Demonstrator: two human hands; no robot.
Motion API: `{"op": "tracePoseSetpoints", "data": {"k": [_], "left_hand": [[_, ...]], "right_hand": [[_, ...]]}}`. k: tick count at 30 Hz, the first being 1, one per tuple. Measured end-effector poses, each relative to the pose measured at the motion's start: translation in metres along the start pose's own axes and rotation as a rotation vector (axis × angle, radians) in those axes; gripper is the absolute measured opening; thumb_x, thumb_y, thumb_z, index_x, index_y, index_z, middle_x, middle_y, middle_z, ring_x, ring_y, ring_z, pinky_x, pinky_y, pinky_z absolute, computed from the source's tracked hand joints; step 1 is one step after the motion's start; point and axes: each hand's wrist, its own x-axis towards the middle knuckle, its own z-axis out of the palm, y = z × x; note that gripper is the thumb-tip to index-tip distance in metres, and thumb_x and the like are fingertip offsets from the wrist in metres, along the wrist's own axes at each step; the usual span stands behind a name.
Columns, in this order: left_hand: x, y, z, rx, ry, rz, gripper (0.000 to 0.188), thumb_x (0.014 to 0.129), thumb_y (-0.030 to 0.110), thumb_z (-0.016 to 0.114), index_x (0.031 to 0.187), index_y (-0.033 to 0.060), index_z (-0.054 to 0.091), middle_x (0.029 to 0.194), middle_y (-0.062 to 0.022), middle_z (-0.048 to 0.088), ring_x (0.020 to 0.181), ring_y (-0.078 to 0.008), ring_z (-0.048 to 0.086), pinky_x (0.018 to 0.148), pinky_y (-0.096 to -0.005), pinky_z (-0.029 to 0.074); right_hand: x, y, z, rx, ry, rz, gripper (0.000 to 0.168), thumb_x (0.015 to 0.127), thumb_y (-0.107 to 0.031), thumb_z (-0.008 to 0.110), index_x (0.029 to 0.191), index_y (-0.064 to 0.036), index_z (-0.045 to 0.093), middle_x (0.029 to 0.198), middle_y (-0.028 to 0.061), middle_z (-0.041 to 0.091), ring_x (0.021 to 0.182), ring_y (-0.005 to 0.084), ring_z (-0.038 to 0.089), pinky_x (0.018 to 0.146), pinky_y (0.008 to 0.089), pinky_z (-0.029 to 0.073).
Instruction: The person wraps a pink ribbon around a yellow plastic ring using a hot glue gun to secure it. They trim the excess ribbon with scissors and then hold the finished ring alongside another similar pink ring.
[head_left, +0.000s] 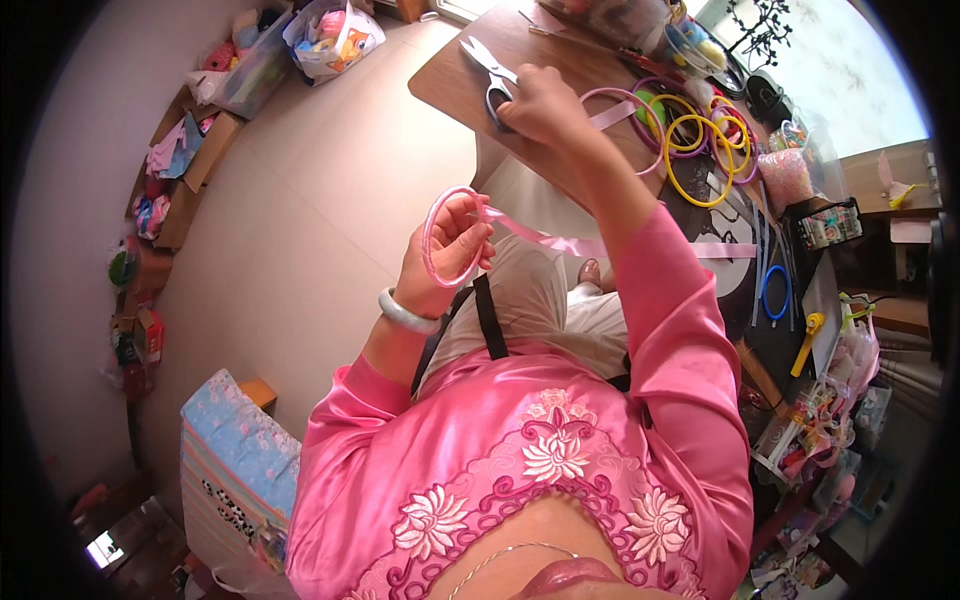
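My left hand (450, 244) holds a ring wrapped in pink ribbon (429, 232) upright above my lap. A loose tail of pink satin ribbon (551, 241) runs from it to the right, passes behind my right forearm and reaches the dark mat. My right hand (546, 105) is at the corner of the wooden table (442, 82), its thumb and fingers on the handles of a pair of scissors (487, 64). The scissors' blades point away to the upper left, slightly parted. One handle loop shows; the fingers hide the other.
Yellow rings (701, 199), a pink ring (660, 142) and purple rings crowd the table on the right. A blue ring (776, 292), grey strips (757, 255) and a yellow tool (808, 345) lie nearer. Boxes (214, 154) line the left wall; a cloth-covered seat (232, 435) is lower left.
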Motion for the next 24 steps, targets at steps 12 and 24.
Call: {"op": "tracePoseSetpoints", "data": {"k": [12,24], "left_hand": [[0.031,-0.006,0.016,0.025,-0.001,-0.024,0.021,0.089,0.012,0.06,0.106,-0.0003,0.057,0.088,-0.005,0.062,0.063,-0.01,0.055,0.055,-0.0222,0.047],[0.008,-0.012,0.065,0.097,-0.089,0.089,0.031,0.088,0.008,0.06,0.116,-0.0019,0.052,0.092,-0.0044,0.06,0.076,-0.0081,0.057,0.064,-0.0215,0.049]], "right_hand": [[-0.254,0.066,0.016,1.521,-0.483,0.027,0.09,0.065,-0.036,0.083,0.133,-0.003,0.034,0.09,0.0008,0.049,0.074,0.0084,0.05,0.065,0.021,0.042],[-0.271,0.066,0.044,1.256,-0.216,0.053,0.06,0.074,-0.016,0.075,0.123,0.0,0.043,0.077,-0.0041,0.04,0.066,0.0052,0.038,0.059,0.0193,0.035]]}}
